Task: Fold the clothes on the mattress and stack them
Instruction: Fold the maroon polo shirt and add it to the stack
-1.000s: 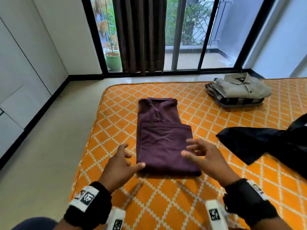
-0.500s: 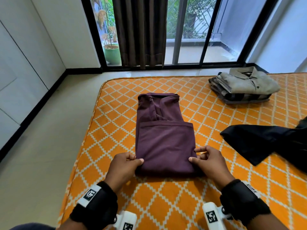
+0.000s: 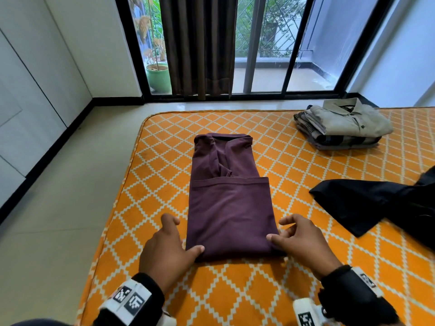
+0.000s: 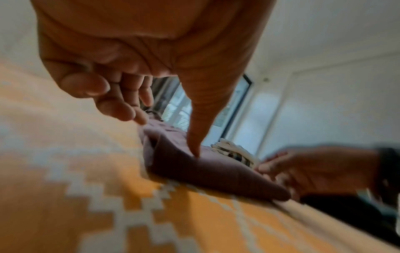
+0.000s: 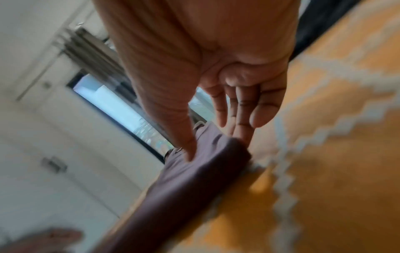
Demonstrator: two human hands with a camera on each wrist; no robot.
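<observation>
Shirt (image 3: 229, 203) lies mid-mattress (image 3: 235, 290), long axis running away from me, collar at far end, folded near edge toward me. Left hand (image 3: 164, 250) pinches near-left corner, right hand (image 3: 303, 241) pinches near-right corner: each grip has thumb on top, fingers at or under the side. I judge next fold goes near edge fwd along that axis. Stack (image 3: 341, 124) sits far right, closer to right hand. Wrist views confirm thumb contact w/ cloth; head view alone shows stack posn and the dark garment (image 3: 367, 203).
</observation>
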